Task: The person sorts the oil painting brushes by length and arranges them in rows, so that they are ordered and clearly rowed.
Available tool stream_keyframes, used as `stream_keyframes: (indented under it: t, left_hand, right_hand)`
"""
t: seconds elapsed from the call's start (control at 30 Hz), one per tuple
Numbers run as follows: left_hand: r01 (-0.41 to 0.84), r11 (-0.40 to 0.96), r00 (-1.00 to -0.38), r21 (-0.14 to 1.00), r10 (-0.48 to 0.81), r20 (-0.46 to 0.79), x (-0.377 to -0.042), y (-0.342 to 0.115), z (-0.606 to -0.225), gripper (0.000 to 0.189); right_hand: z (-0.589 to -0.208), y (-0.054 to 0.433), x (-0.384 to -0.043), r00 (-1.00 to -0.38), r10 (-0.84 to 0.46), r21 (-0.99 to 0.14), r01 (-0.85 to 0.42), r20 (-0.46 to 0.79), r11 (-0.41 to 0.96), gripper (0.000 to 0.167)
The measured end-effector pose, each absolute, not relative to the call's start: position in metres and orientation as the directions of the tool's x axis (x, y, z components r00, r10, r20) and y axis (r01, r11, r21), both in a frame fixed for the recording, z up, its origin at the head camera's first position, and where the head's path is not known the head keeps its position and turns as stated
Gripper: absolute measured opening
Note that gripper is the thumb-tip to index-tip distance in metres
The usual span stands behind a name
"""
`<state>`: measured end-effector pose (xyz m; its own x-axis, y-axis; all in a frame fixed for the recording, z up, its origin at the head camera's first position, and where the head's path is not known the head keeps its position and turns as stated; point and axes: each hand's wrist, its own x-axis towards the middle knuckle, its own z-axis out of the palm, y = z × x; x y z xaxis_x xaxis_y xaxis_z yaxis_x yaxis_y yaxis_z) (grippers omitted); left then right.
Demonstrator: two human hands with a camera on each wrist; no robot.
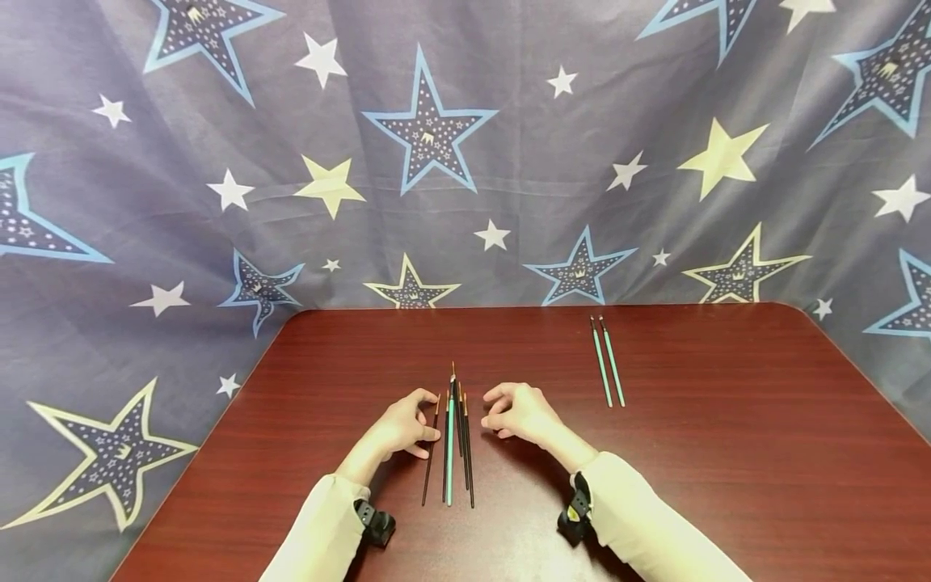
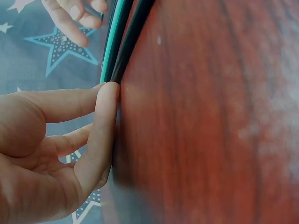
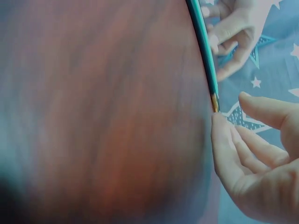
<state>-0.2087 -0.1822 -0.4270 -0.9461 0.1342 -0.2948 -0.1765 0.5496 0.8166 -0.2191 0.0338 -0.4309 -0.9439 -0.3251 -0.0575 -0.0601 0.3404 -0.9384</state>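
A small group of thin paintbrushes lies on the table, tips pointing away: several black-handled brushes (image 1: 469, 469) with orange-brown tips and one teal-handled brush (image 1: 449, 465) among them. My left hand (image 1: 396, 424) is at the left side of the group, its thumb and index finger apart and right at the leftmost black brush (image 1: 429, 469). In the left wrist view its fingertips overlap the brushes' handles. To the right of the group, my right hand (image 1: 522, 412) rests low with bent, loose fingers. The right wrist view shows its fingertips close to an orange-brown brush tip (image 3: 215, 102).
Two more teal-handled brushes (image 1: 608, 364) lie side by side toward the back right of the dark red wooden table (image 1: 727, 453). Behind the table's far edge hangs a grey curtain (image 1: 524, 145) printed with stars. Black wrist cameras sit over both pale sleeves.
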Motion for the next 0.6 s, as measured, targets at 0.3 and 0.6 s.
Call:
stream_keyframes:
  t: [0.3, 0.6]
  left_hand:
    - [-0.178, 0.537, -0.945, 0.824, 0.138, -0.295, -0.207, -0.183, -0.429, 0.054]
    - [-0.172, 0.539, -0.949, 0.825, 0.136, -0.286, -0.208, -0.181, -0.428, 0.054]
  right_hand:
    - [-0.431, 0.014, -0.211, -0.933, -0.355, -0.92, -0.084, -0.062, 0.383, 0.038]
    - [-0.431, 0.003, -0.211, -0.938, -0.342, -0.865, -0.127, -0.054, 0.485, 0.048]
